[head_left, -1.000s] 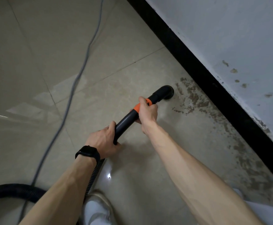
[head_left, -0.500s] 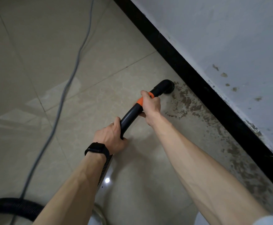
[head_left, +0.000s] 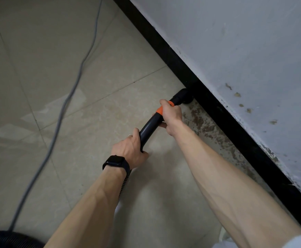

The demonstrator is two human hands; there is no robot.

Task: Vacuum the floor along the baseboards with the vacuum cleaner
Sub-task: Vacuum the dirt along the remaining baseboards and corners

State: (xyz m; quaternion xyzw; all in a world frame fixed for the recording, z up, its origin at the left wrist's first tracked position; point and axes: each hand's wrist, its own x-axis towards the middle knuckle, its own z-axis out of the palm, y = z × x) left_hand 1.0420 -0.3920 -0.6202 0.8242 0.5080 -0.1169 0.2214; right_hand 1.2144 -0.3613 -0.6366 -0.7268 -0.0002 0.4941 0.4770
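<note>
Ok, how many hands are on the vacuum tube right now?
2. The left hand grips the vacuum tube at its lower end, by the ribbed hose. The right hand grips it at the orange collar, near the nozzle at the baseboard.

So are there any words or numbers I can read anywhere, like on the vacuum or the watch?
None can be read. The black vacuum tube and its orange ring show no lettering, the smartwatch face is dark, and the wall shows only stains.
</note>
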